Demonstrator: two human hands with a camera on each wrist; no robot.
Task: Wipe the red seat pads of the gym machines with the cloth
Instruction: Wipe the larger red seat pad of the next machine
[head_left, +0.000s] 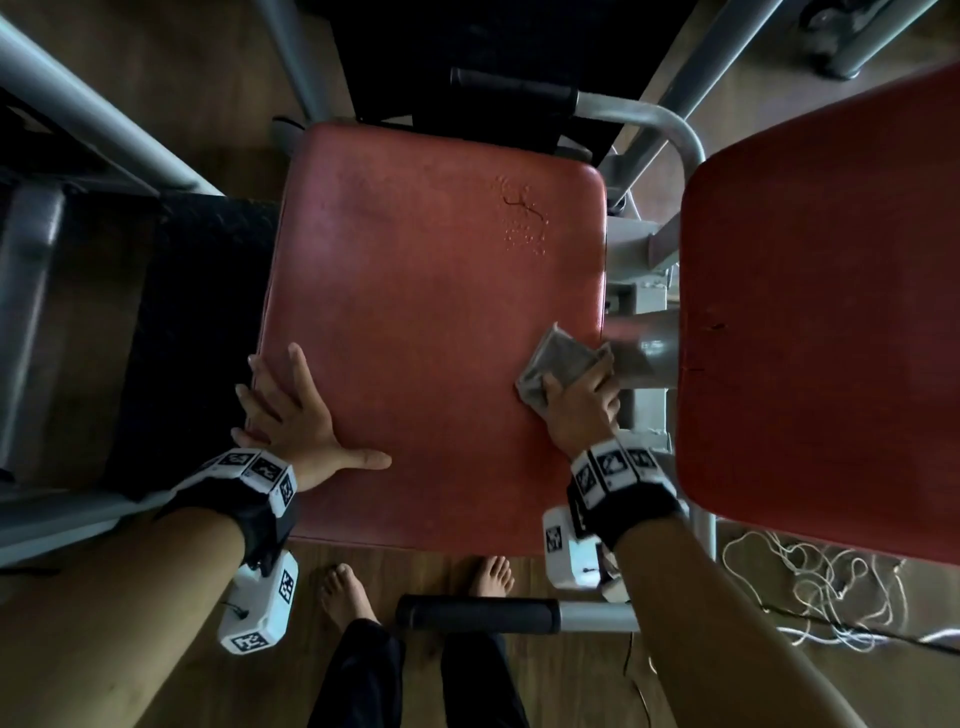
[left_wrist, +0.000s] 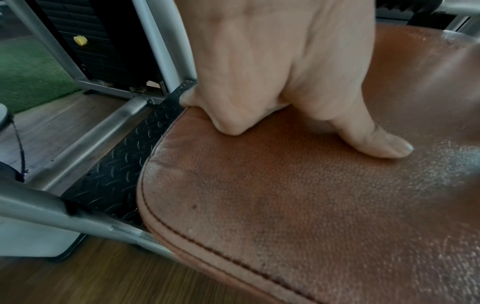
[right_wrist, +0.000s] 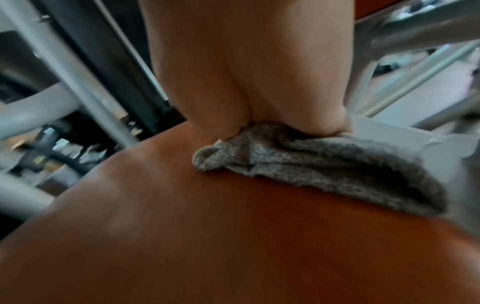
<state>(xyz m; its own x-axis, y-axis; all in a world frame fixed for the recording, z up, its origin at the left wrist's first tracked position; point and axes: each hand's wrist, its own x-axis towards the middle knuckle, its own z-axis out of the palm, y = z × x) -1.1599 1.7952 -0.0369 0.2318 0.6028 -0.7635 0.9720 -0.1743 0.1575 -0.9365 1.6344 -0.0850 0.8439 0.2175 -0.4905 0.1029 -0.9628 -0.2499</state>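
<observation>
Red seat pad (head_left: 431, 332) centred in the head view, long axis toward 12 o'clock; cracked, blistered patch (head_left: 522, 221) at 1 o'clock of its middle. Grain and stitched seam of the pad (left_wrist: 285, 205) clear in the left wrist view; pad (right_wrist: 207, 236) blurred in the right wrist view.

Left hand (head_left: 291, 415) flat on the pad's 8 o'clock edge, fingers straight and spread, thumb pointing to 3 o'clock, outer fingers overhanging the rim. Nothing held. Same hand (left_wrist: 272, 72) from the wrist: thumb pressed on the vinyl, the other fingers bent over the pad's edge.

Right hand (head_left: 582, 405) at the pad's 4 o'clock edge, fingers curled round a crumpled grey cloth (head_left: 563, 364). Cloth touching the pad, partly hanging past the right rim. Wrist view: hand (right_wrist: 246, 72) pinning the bunched cloth (right_wrist: 324, 168) to the red surface.

Second red pad (head_left: 831, 312) at 3 o'clock, raised, apart from the first. Grey tubular frame (head_left: 649, 119) between the two at 1 o'clock. Black-gripped handle (head_left: 478, 613) at 6 o'clock, bare feet (head_left: 345, 592) just beside it on the wood floor (head_left: 218, 104). Tangle of white cord (head_left: 810, 582) at 5 o'clock. Black tread plate (left_wrist: 116, 176) just beside the pad's left edge.
</observation>
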